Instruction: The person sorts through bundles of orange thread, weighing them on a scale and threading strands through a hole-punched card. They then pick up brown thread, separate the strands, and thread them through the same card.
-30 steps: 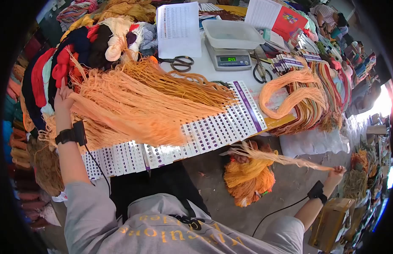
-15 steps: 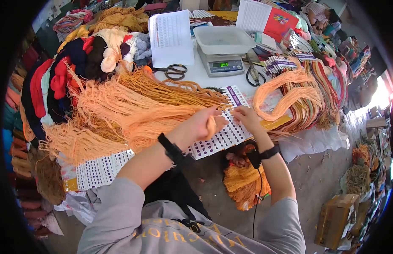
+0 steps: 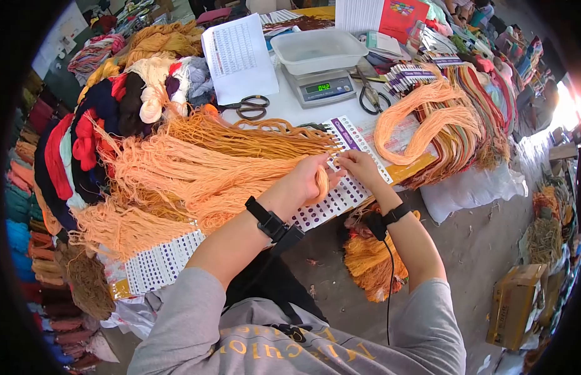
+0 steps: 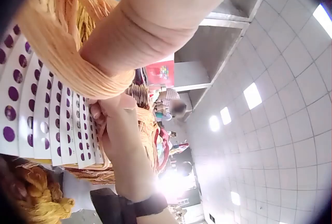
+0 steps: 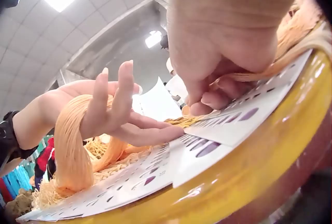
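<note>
In the head view my left hand [image 3: 310,180] and right hand [image 3: 359,167] meet over overlapping white cards [image 3: 312,217] with rows of holes. A looped hank of peach yarn [image 5: 72,143] hangs over my left hand, whose fingers are extended, some reaching low over the cards. My right fingers, curled at the card's holes, pinch a thin peach strand [image 5: 259,74]; their tips are partly hidden behind the hand. Long peach yarn [image 3: 159,162] and ochre yarn [image 3: 240,137] spread leftward from the cards across the table.
Behind the cards sit black scissors [image 3: 250,107], a digital scale [image 3: 318,90] with a clear plastic tub [image 3: 318,53], and more scissors [image 3: 371,97]. Another peach hank [image 3: 390,134] lies over colour sample threads at right. Orange yarn [image 3: 371,262] hangs below the table edge.
Both hands came together over the cards from far apart: the left moved right from the yarn's far end, the right moved in from outstretched. Over the last half second they stay nearly still.
</note>
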{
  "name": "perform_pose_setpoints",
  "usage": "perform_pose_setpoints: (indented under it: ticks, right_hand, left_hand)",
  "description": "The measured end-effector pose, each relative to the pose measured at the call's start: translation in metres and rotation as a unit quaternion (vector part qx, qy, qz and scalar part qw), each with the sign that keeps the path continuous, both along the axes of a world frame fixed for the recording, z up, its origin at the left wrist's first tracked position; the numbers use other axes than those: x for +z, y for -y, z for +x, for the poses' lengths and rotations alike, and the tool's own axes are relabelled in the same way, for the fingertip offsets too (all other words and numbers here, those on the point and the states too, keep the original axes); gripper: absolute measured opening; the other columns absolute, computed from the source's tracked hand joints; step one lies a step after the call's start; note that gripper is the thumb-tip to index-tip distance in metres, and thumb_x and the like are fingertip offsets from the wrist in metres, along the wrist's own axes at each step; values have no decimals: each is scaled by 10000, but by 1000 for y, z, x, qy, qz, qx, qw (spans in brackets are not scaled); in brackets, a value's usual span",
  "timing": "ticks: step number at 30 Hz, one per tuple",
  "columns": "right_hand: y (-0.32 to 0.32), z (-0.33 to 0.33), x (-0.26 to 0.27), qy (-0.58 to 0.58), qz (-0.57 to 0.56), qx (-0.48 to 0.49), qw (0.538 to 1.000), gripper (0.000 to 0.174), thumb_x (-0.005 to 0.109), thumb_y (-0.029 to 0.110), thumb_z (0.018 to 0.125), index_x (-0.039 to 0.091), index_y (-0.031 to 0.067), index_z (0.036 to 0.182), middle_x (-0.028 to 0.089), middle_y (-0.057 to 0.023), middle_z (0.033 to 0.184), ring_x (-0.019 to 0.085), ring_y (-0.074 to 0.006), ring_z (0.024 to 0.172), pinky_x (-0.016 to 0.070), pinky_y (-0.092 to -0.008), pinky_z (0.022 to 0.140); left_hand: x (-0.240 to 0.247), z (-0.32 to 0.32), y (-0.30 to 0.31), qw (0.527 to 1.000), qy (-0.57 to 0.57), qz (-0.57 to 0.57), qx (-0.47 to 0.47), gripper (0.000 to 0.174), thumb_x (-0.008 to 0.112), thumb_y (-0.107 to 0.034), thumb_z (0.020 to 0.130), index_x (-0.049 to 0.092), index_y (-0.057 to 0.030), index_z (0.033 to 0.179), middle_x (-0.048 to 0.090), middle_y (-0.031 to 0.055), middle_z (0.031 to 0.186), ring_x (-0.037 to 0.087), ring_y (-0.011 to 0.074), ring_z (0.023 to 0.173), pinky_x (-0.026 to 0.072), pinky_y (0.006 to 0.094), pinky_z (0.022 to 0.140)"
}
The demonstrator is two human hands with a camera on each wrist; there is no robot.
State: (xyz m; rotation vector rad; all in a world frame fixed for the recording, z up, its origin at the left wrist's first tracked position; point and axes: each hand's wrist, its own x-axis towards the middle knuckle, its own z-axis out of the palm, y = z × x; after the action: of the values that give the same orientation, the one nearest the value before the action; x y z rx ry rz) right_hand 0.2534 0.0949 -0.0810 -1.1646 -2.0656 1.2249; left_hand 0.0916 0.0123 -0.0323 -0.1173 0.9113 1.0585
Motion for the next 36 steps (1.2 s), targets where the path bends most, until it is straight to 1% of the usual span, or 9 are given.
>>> perform_pose_setpoints:
  ticks: [4, 7, 16, 19, 22, 26, 29, 34, 36]
  right_hand:
    - [2, 1, 4, -19, -28, -20, 999, 212, 620, 256, 828, 669, 56, 877, 644, -50, 695, 587, -133, 618, 444, -289, 585]
    - [3, 1, 5, -6, -18, -28, 999, 217, 626, 260, 820, 671, 57, 882, 646, -54, 715, 591, -134, 637, 447, -287, 596]
    - [-7, -1, 10, -27, -101, 34, 994, 180, 613, 178, 823, 616, 24, 917, 584, 3, 684, 495, -54, 585, 379, -197, 526]
    - [-5, 0, 14, -7, -106, 18, 994, 247, 607, 269, 792, 588, 82, 950, 647, -30, 728, 597, -138, 670, 449, -273, 620]
    - [8, -4, 20, 110, 43, -3, 993, 259, 589, 292, 794, 549, 117, 981, 645, -43, 749, 621, -203, 715, 456, -318, 644]
    - [21, -6, 19, 141, 96, -41, 984, 260, 573, 309, 807, 558, 132, 997, 650, -53, 792, 632, -247, 765, 462, -367, 661]
    - [21, -10, 20, 142, 108, -31, 983, 266, 547, 322, 821, 566, 137, 1011, 651, -76, 807, 634, -264, 780, 466, -368, 668]
    - [22, -4, 22, 145, 120, -29, 982, 248, 542, 321, 830, 565, 133, 990, 639, -77, 779, 626, -269, 758, 463, -373, 661]
    - [21, -7, 21, 147, 129, -26, 980, 235, 542, 313, 833, 564, 132, 982, 633, -76, 767, 622, -269, 750, 462, -374, 657]
  left_hand:
    - [-9, 0, -4, 999, -35, 2, -33, 321, 522, -224, 905, 473, 2, 1127, 544, 128, 1063, 624, 273, 912, 534, 322, 599]
    - [11, 11, 3, 977, -197, 25, -77, 214, 516, -156, 887, 536, -5, 1037, 595, 139, 1043, 627, 222, 811, 484, 265, 530]
    - [-23, 15, -30, 949, -308, 18, -59, 102, 561, -43, 779, 618, 26, 828, 657, 107, 711, 503, 109, 480, 301, 234, 382]
    - [-19, 13, -27, 914, -390, 28, -110, 92, 571, -52, 785, 620, 19, 818, 649, 96, 666, 506, 113, 443, 321, 231, 371]
    - [-15, -4, -13, 798, -558, 120, -191, 100, 581, -61, 792, 622, 11, 846, 654, 101, 696, 507, 104, 443, 349, 223, 370]
    - [-39, -29, -4, 890, -426, 153, -57, 172, 582, -166, 802, 597, -2, 849, 665, 122, 767, 457, 95, 410, 351, 223, 359]
    - [-10, -23, 0, 923, -367, 82, -83, 207, 573, -209, 812, 585, -3, 828, 666, 120, 761, 456, 93, 410, 347, 230, 355]
    - [-16, -16, -4, 862, -481, 115, -115, 234, 614, -219, 813, 621, 12, 853, 634, 62, 716, 427, 76, 424, 289, 213, 330]
    - [-9, -33, -8, 943, -288, 133, -96, 217, 605, -210, 842, 622, 3, 880, 572, 5, 687, 403, 46, 439, 283, 184, 338]
